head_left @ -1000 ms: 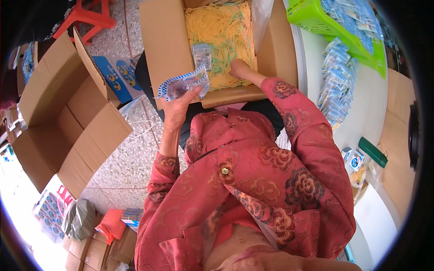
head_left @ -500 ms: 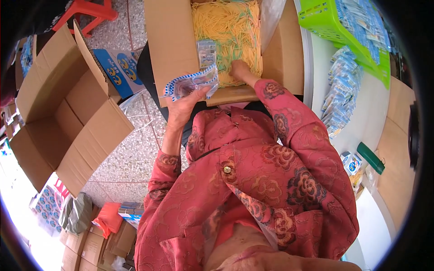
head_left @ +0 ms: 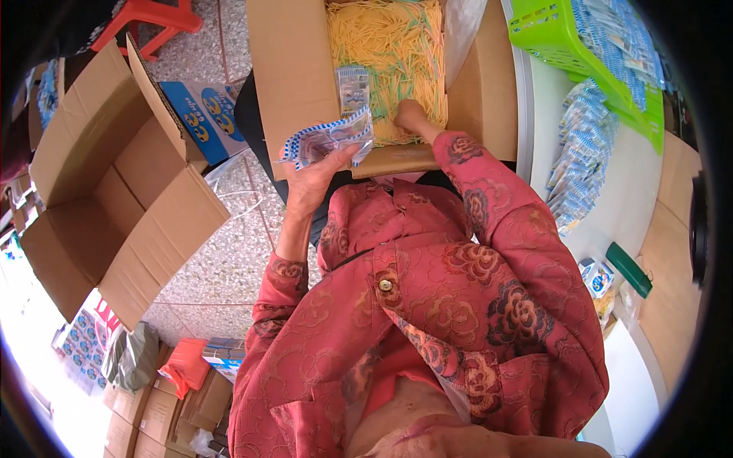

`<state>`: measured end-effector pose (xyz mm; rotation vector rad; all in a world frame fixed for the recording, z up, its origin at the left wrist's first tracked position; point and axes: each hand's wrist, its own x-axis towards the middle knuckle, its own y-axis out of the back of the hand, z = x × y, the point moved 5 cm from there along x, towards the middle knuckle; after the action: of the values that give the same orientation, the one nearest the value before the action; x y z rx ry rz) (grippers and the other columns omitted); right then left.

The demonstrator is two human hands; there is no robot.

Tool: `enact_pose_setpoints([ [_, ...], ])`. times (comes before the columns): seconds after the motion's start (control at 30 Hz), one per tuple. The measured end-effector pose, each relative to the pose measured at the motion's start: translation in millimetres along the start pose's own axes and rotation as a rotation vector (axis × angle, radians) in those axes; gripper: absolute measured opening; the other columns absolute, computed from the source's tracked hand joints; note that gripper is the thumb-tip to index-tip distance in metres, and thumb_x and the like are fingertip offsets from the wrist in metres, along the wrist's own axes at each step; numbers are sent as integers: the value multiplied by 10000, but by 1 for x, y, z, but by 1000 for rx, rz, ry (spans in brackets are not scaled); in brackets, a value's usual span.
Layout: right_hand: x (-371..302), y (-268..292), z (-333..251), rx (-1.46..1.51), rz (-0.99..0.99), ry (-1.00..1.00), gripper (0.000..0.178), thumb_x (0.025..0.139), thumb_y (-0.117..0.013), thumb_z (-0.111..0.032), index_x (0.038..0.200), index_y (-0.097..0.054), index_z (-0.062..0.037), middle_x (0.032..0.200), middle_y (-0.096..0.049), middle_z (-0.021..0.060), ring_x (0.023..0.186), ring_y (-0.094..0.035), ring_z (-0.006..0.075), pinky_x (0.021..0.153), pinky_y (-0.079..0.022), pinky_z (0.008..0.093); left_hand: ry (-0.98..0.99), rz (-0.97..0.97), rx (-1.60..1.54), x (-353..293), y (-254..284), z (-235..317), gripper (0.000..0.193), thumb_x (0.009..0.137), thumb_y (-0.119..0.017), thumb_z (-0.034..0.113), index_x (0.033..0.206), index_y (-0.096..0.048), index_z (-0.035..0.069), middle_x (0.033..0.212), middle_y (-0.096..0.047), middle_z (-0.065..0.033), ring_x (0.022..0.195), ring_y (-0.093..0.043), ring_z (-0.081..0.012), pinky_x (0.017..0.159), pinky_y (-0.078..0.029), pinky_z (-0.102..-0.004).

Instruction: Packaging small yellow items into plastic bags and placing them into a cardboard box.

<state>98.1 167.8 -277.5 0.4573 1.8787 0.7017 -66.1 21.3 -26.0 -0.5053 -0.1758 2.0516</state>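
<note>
My left hand is closed on a fanned stack of clear plastic bags with blue-and-white checkered edges, held over the near left side of an open cardboard box. Thin yellow sticks, some of them green, fill the box. My right hand is down among the sticks near the box's front edge, its fingers curled; what they grip is hidden. Just left of that hand, a clear packet with blue marks lies on the sticks.
To the left stands an open cardboard box, with a blue printed carton behind it. On the right, a white table bears a pile of blue-and-white packets, a green basket of packets and a dark green object.
The whole view has shifted slightly. My left hand keeps hold of the bags, and my right hand stays among the sticks with almost no movement.
</note>
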Motion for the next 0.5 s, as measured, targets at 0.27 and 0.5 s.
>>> enact_pose_setpoints([
  [0.27,-1,0,-2,-73,194,82,283,572,-626,-127,801,-611,37,809,-604,242,790,-602,369,697,-490,417,-27,-1,27,-5,-3,3,247,696,-688,-16,923,-590,-32,867,-630,-81,767,-598,-132,678,-493,-251],
  [0.5,-5,12,13,190,-145,-72,253,581,-680,-93,759,-577,54,719,-601,212,637,-614,298,567,-509,374,-42,-4,29,-11,-3,4,254,696,-689,-14,930,-591,-32,869,-632,-83,776,-596,-132,700,-488,-260],
])
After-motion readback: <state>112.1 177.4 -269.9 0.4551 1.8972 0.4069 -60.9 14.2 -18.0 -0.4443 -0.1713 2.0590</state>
